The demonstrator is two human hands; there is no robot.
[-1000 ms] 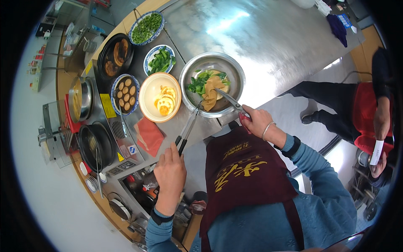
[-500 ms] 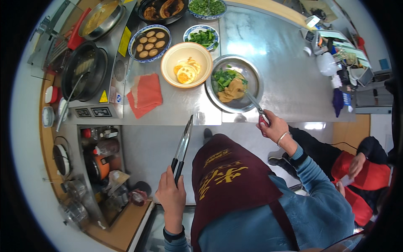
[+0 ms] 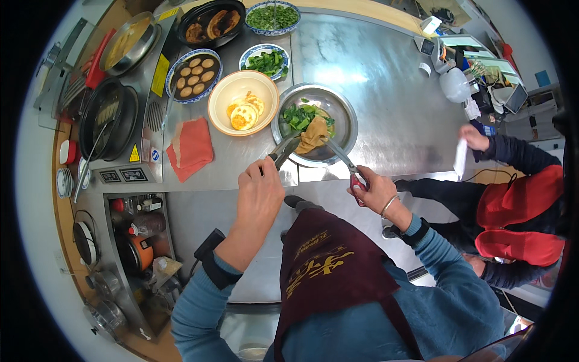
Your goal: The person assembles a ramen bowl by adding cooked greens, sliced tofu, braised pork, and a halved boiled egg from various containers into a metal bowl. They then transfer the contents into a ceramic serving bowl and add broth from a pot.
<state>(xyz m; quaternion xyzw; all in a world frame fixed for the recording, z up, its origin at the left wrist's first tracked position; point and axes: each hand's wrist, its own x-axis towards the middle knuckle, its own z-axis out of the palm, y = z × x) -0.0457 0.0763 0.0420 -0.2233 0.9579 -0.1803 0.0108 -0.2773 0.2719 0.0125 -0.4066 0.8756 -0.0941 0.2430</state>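
gripping tongs point(image 3: 283, 151), left hand point(image 3: 259, 190) clenched round handle end; tong tips pinch tan folded piece point(image 3: 313, 134) inside steel bowl point(image 3: 344, 117) on desk point(image 3: 386, 72). right hand point(image 3: 374, 192) grasping red-handled scissors point(image 3: 341, 158), blades aimed at same piece. from left hand piece lies toward 1 o'clock; from right hand toward 11 o'clock. both tools' long axes converge on piece in a v. hands about equally near; tongs already touching. greens point(image 3: 295, 117) at 9 o'clock of piece.
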